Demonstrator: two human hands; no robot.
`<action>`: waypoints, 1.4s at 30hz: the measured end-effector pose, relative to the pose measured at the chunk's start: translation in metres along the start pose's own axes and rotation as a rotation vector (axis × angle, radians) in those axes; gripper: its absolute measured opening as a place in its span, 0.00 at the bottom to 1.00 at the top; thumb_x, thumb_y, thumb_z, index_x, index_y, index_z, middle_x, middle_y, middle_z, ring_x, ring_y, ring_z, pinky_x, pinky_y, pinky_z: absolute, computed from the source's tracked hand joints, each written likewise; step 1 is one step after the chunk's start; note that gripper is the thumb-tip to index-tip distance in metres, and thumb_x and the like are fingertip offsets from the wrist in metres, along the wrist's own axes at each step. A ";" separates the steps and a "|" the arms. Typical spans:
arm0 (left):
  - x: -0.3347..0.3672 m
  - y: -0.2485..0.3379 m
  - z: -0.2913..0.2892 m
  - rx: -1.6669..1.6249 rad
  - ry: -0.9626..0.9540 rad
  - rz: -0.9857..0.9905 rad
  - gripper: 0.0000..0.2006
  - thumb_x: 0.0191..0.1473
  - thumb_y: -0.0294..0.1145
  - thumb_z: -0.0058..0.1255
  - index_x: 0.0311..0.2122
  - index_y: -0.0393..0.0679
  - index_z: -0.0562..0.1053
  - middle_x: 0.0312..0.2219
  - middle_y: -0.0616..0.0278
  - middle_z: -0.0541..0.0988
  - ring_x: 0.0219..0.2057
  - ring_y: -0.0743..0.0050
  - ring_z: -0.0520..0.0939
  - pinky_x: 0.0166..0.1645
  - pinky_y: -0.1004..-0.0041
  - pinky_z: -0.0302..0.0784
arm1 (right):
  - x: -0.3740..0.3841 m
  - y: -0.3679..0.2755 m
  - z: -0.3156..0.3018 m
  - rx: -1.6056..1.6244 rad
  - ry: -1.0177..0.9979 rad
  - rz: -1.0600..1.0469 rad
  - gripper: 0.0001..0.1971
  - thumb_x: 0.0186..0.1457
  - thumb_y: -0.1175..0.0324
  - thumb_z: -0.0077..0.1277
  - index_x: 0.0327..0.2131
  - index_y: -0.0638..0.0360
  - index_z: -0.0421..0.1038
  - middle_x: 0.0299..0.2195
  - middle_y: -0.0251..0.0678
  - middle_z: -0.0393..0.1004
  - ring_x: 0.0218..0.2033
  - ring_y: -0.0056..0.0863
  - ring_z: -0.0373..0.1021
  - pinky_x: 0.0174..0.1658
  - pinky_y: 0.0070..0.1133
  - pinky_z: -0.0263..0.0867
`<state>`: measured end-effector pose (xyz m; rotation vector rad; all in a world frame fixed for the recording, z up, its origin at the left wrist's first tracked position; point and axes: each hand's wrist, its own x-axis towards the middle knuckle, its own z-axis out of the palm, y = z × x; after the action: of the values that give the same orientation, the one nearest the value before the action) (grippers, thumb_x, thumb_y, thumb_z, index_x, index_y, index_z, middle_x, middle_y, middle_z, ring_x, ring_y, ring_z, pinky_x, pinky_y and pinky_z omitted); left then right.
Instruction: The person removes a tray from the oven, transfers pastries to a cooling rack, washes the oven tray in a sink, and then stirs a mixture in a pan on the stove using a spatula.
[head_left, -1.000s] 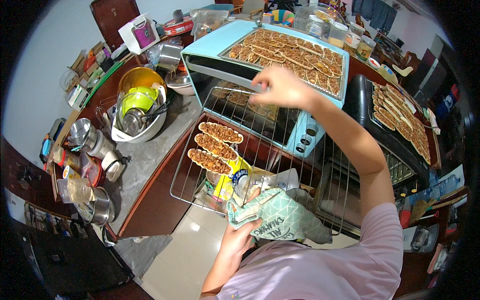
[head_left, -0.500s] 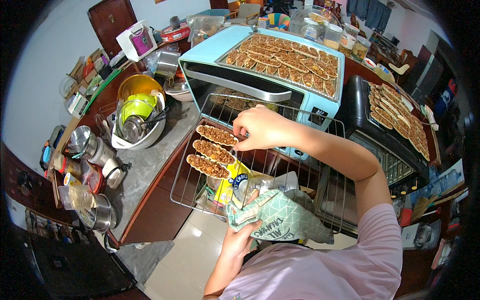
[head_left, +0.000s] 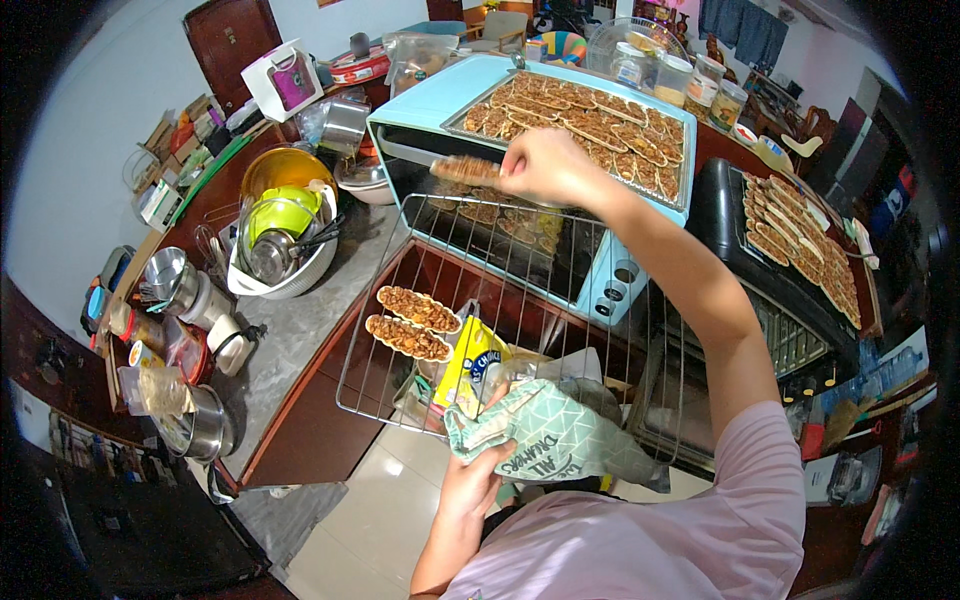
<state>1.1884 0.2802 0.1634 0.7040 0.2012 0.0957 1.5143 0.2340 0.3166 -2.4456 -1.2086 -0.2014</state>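
Note:
Pinched in my right hand (head_left: 548, 168) is one long nut-topped pastry (head_left: 467, 171), blurred by motion, held in front of the blue oven (head_left: 420, 108). Two more nut-topped pastries (head_left: 415, 323) lie side by side on the left part of a wire rack (head_left: 560, 312). My left hand (head_left: 476, 470) is closed on a green patterned cloth (head_left: 545, 435), wrapped about the rack's near edge. Atop the oven, a tray (head_left: 690, 150) is covered with rows of the same pastries. The fingertips of my left hand are partly hidden by the cloth.
A black oven (head_left: 720, 225) at right carries more pastries (head_left: 800, 240). On the grey counter (head_left: 300, 315) stand a white basket of bowls (head_left: 290, 285) and steel pots (head_left: 205, 425). Lidded jars (head_left: 668, 75) stand behind the blue oven. A yellow bag (head_left: 468, 365) shows beneath the rack.
My right hand has lifted one of three pastries off the rack and carried it up toward the blue oven's top. My left hand still grips the cloth at the rack.

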 end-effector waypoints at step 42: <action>0.005 0.001 -0.008 0.061 0.052 0.035 0.38 0.39 0.15 0.43 0.62 0.35 0.54 0.56 0.50 0.65 0.57 0.60 0.65 0.61 0.64 0.58 | -0.058 -0.087 0.063 -0.076 -0.336 -0.346 0.16 0.40 0.54 0.59 0.24 0.59 0.74 0.22 0.32 0.74 0.31 0.32 0.71 0.40 0.28 0.58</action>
<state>1.1917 0.2870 0.1575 0.7659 0.2423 0.1415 1.4072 0.2658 0.2672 -2.3804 -1.7984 0.0747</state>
